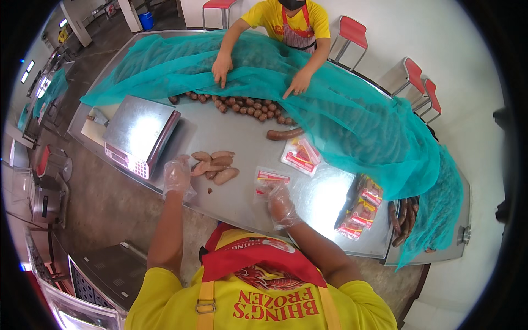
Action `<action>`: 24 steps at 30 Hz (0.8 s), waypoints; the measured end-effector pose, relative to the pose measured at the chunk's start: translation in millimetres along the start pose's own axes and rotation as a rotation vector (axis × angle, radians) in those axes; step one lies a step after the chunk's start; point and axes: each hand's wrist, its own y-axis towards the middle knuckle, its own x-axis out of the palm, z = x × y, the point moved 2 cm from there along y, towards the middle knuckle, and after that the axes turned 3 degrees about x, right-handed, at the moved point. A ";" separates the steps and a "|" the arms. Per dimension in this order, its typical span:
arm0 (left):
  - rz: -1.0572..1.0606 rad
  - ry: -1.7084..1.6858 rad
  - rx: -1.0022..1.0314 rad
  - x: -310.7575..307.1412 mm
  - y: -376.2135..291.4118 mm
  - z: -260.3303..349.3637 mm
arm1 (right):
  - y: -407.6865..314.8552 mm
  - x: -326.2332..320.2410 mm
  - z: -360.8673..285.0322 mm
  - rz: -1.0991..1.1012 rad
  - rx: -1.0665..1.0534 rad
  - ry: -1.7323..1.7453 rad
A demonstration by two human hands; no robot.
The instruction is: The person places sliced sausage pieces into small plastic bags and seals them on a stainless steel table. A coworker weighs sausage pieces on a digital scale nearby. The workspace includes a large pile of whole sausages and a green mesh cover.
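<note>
My left hand [177, 175], in a clear plastic glove, rests at the left side of a small pile of sausages [218, 163] on the metal table; whether it grips one is unclear. My right hand [282, 204], gloved the same way, holds a printed clear plastic pouch [272, 177] by its lower part. More printed pouches [300, 159] lie just beyond it, near a long sausage [284, 134]. A digital scale [140, 128] stands left of the pile. A small sausage scrap [210, 190] lies below the pile.
Teal netting [354, 123] covers much of the table's far side, with linked round sausages [247, 107] along its edge. A co-worker's hands [260, 78] touch the netting. Filled packs [361, 210] and dark sausages [404, 220] lie at right; a knife [99, 117] lies behind the scale.
</note>
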 end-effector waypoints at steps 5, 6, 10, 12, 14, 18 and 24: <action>-0.237 -0.075 0.065 46.0 54.8 -12.6 | -12.6 11.4 12.9 0.008 -0.040 -0.066; -0.387 -0.085 0.041 51.3 64.8 -8.4 | -13.3 10.4 14.8 0.016 -0.086 -0.268; -0.797 -0.039 0.105 26.1 81.6 19.6 | -9.3 4.3 19.8 0.011 -0.090 -0.127; -0.752 -0.209 -0.018 -1.7 78.5 33.0 | -7.5 3.2 17.8 0.007 -0.009 -0.186; -0.609 -0.454 -0.187 -27.3 65.1 42.0 | -8.7 1.2 10.4 0.161 0.019 0.041; -0.475 -0.786 -0.314 -51.5 32.7 52.2 | -15.1 2.6 -6.3 0.239 -0.140 -0.109; -0.912 -1.163 -0.536 -1.2 -51.5 69.4 | -7.8 26.5 14.9 0.124 0.043 -0.135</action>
